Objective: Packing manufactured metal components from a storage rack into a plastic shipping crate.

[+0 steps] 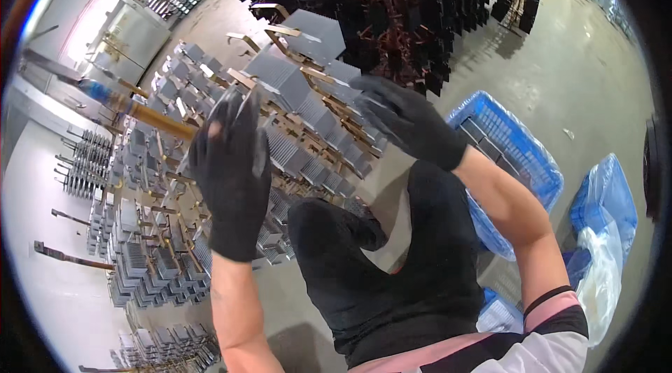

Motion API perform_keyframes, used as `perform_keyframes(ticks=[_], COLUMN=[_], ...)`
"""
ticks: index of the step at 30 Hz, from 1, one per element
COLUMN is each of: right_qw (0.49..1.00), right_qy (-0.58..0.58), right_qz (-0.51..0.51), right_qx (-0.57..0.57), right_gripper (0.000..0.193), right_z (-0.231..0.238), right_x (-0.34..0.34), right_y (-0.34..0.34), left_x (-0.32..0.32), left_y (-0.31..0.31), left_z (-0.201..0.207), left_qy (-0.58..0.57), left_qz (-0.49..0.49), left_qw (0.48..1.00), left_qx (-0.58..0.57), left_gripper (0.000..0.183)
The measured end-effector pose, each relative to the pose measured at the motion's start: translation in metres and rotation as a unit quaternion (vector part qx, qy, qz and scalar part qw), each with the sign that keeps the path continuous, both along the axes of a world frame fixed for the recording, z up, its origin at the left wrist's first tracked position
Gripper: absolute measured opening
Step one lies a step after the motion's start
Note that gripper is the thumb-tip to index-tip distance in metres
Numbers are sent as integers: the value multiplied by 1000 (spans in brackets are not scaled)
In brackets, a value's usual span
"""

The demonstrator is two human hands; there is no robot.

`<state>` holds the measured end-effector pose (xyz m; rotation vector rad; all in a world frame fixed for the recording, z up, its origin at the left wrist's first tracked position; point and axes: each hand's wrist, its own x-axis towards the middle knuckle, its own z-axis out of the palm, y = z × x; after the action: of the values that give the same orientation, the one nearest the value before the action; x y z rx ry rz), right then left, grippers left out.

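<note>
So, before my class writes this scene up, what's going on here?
A person's black-gloved left hand and right hand, fingers extended, are raised over clustered grey finned blocks among brass-coloured bars. I can't tell whether either touches anything. A blue crate holding dark pieces stands to the right, and a mass of dark parts is beyond the blocks.

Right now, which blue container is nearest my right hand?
The open blue crate just right of your right hand, with dark pieces inside; the blue container at the far right is farther from that hand.
</note>
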<state>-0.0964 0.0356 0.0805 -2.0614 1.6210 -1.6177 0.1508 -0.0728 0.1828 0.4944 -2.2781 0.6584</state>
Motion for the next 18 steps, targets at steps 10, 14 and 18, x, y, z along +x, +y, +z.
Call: perform_keyframes(ticks=[10, 14, 18], right_qw=[933, 954, 991], right_qy=[281, -192, 85], right_qz=[-177, 60, -69], right_qx=[-139, 221, 79], right_gripper=[35, 37, 32], right_z=[8, 37, 22], right_x=[22, 48, 39], right_y=[-158, -139, -143], left_x=[-64, -58, -52], left_y=[-54, -59, -70], left_z=[23, 25, 14], left_qy=[-229, -328, -255], left_qz=[75, 137, 64], left_qw=[970, 932, 964], left_qx=[-44, 67, -27], left_gripper=[42, 41, 46])
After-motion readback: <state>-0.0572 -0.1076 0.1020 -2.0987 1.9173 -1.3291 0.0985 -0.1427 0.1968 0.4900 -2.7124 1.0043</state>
